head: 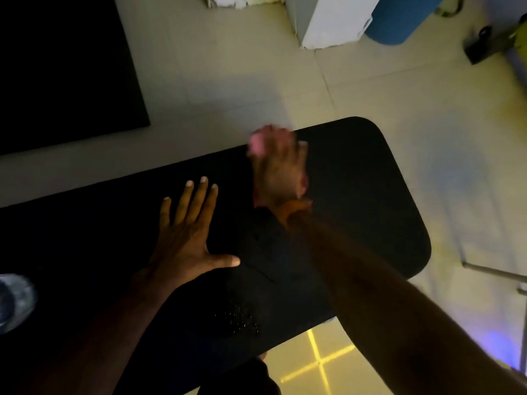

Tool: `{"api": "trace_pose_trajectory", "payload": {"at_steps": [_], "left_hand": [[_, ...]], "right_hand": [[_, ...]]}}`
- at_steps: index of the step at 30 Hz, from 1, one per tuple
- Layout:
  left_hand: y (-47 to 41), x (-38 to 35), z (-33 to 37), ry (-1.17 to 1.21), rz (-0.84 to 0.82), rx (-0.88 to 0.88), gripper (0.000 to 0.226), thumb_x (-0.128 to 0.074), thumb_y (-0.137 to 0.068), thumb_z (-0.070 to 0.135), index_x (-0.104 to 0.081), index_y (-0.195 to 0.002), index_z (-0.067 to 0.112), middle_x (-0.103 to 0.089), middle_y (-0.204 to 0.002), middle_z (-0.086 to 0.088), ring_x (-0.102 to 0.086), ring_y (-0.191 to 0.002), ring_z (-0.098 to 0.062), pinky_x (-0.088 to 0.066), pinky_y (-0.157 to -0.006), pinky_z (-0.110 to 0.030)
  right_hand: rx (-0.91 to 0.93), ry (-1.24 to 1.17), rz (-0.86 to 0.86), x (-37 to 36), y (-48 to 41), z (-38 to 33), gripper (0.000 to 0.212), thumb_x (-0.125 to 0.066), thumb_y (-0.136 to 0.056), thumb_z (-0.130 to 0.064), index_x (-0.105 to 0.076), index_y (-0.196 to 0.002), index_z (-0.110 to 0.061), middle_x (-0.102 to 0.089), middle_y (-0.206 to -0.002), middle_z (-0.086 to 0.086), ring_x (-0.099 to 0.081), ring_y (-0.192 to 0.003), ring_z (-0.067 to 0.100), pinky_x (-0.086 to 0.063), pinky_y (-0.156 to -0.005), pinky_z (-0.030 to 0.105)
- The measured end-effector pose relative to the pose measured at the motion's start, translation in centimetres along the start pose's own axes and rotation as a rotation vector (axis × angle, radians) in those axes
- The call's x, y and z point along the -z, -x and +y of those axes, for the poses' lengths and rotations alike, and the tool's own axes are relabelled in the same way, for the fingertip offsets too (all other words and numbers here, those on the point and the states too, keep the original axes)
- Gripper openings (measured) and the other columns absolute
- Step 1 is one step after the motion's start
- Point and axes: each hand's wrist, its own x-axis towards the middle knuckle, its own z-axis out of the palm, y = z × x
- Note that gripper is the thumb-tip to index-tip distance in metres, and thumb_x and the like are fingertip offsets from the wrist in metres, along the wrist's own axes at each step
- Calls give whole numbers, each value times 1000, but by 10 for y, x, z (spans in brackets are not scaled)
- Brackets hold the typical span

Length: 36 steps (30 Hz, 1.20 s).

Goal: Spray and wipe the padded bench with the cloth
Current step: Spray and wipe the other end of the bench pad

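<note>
Right hand (pixel 278 169) blurred, fingers closed over a pink cloth (pixel 258 142) and pressing it onto the far half of the padded bench (pixel 370 195); cloth showing at the fingertips and along the edge of the palm, the rest hidden under the hand. Left hand (pixel 185 238) empty, laid flat with fingers spread and thumb pointing toward the right forearm, palm down on the black pad near its middle, apart from the right hand. Bench running from lower left to upper right, its rounded end on the right above pale floor tiles (pixel 228 81). Small beads of liquid (pixel 238 319) scattered on the pad near its close edge, between the two forearms. Clear rounded container (pixel 14 300) at the left edge, resting on or just beside the pad; cannot tell which, nor what it is. Black mat (pixel 62 67) on the floor at upper left, well apart from the bench. White box (pixel 328 18) and blue cylinder (pixel 399 18) on the floor at the top
</note>
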Motion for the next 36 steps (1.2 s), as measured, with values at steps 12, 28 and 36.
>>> {"api": "trace_pose_trajectory", "payload": {"at_steps": [12,28,36], "left_hand": [[27,-2,7,-12,-48,30,149,-56,-54,95,16,-160,21,23,-168,-10,23,-155,-29,2,-123,-62],[110,-36,-4,-114,-71,-134,147,-64,-55,91,13,-161,25,24,-169,-7,23,-155,-25,9,-122,-56],[151,-43,-45,-66,-41,-127,142,-41,-50,98,8,-162,26,18,-170,-6,17,-157,-26,1,-123,-60]], "right_hand": [[518,150,-206,1,115,48,69,-40,-105,-46,-6,-164,-35,-3,-174,0,0,-159,31,-10,-125,65],[-495,-82,120,5,243,61,62,-20,-107,-48,-18,-164,-24,-12,-173,3,-3,-160,31,-9,-125,65],[-166,8,69,-17,282,22,62,-19,-107,-51,-20,-164,-25,-16,-172,2,-7,-160,28,-11,-125,63]]}}
